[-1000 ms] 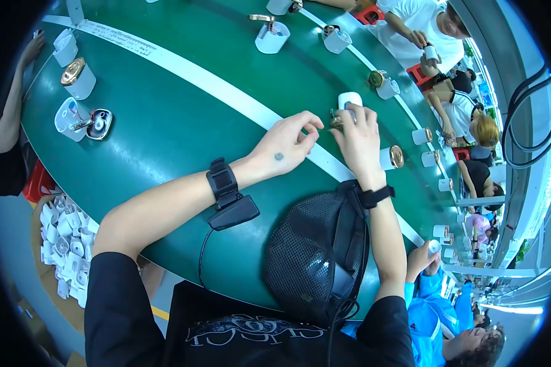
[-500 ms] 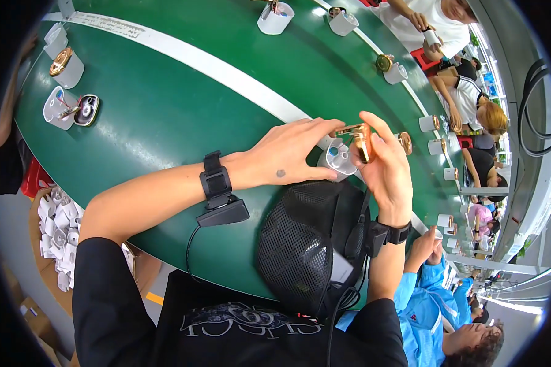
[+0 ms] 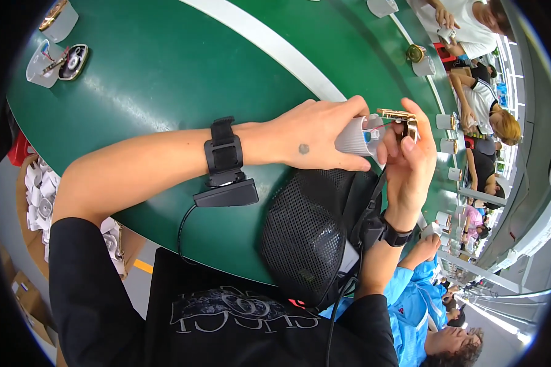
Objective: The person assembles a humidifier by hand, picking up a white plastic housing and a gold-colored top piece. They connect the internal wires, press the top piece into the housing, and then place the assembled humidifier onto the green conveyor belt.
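My left hand (image 3: 315, 139) grips a white ribbed plastic housing (image 3: 351, 138) between thumb and fingers. The housing lies tilted, its mouth facing right, and a blue part and wires show inside. A gold-coloured cap (image 3: 411, 126) with small parts on its inner side is pinched in the fingers of my right hand (image 3: 408, 168). Between cap and housing runs a thin red wire (image 3: 382, 126); the two pieces are apart. Both wrists wear black straps with small devices.
Against my front on the green table (image 3: 147, 92) sits a black mesh bag (image 3: 303, 238). Similar housings (image 3: 43, 64) stand at the far left, more along the right line. A carton of white parts (image 3: 40, 199) is at the left. A person in a blue jacket (image 3: 419, 306) sits close on my right.
The housing has come up and tipped over, its mouth now toward the right. My right hand has moved right and turned the cap so its inside shows. The view has shifted.
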A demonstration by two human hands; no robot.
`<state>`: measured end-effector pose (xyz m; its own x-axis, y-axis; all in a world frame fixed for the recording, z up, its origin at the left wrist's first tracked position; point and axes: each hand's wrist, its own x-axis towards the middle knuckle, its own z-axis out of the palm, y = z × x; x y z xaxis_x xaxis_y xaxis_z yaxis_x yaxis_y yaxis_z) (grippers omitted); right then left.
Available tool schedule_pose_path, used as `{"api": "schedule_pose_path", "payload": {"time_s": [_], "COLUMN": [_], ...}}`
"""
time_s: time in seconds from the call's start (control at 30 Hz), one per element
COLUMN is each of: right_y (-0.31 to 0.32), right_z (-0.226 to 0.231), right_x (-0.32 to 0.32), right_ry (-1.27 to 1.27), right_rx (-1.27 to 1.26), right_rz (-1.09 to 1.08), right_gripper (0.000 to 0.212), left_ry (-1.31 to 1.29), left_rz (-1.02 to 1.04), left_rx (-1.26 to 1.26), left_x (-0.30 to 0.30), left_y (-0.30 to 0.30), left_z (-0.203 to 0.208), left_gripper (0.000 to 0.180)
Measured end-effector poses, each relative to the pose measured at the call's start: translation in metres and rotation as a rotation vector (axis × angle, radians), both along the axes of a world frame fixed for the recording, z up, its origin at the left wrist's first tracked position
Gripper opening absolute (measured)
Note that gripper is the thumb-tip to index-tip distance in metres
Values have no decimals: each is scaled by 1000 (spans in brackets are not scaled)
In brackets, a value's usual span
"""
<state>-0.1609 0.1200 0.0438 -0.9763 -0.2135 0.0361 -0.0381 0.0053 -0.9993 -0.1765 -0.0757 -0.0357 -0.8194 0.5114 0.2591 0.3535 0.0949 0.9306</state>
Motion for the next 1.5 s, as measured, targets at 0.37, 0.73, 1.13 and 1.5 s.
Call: {"api": "schedule_pose_path", "payload": {"time_s": [0.37,0.73,1.13,1.5], "right_y": [-4,8,28,36], "right_z": [-3,-18,-13,2], "right_x": [6,-12,-12,-10], "right_ry": [73,388,392,491], "right_rx": [285,745,883,1029], "right_rz": [-20,24,175,195], "right_gripper": [56,61,69,64], "left_ry": [-154,2,-56,-114], "left_rz": [13,86,-2,-27], "left_rx": [152,76,70,83], "left_x": [-5,-9,-13,-13], "left_y": [7,9,2,7], "left_z": [-8,-20,-20,-25], "left_gripper": [40,47,53,58]}}
